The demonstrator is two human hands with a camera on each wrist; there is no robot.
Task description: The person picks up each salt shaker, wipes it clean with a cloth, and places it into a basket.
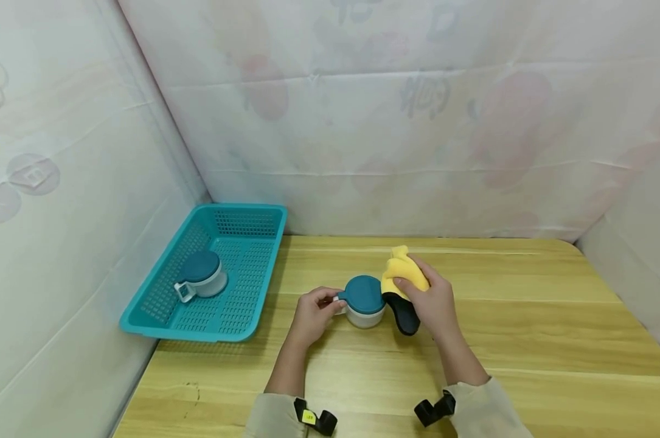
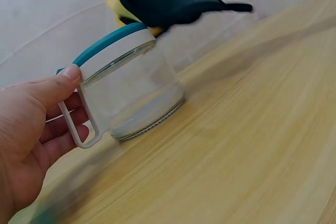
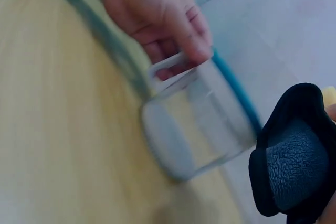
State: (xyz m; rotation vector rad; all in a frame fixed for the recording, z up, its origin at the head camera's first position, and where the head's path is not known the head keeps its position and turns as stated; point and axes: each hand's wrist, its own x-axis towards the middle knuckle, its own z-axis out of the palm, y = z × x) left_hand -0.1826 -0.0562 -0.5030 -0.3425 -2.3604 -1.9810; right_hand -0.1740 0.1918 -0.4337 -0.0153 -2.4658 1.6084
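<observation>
A clear glass jar (image 2: 134,90) with a blue-green lid (image 1: 365,294) and a white handle (image 2: 90,129) stands on the table. My left hand (image 1: 314,315) grips that handle, its thumb on top near the lid's tab and fingers behind and through the loop. Bunched in my right hand (image 1: 435,298) is a yellow and dark cloth (image 1: 403,274). Its dark fold (image 3: 296,166) hangs down at the right side of the jar, close to the lid's edge; whether it touches the lid I cannot tell.
At the left, a blue-green perforated basket (image 1: 277,243) holds a second lidded jar (image 1: 201,272) with a white handle. The wooden table (image 1: 527,340) stretches to the right. Printed white curtains (image 1: 362,134) hang behind it and at both sides.
</observation>
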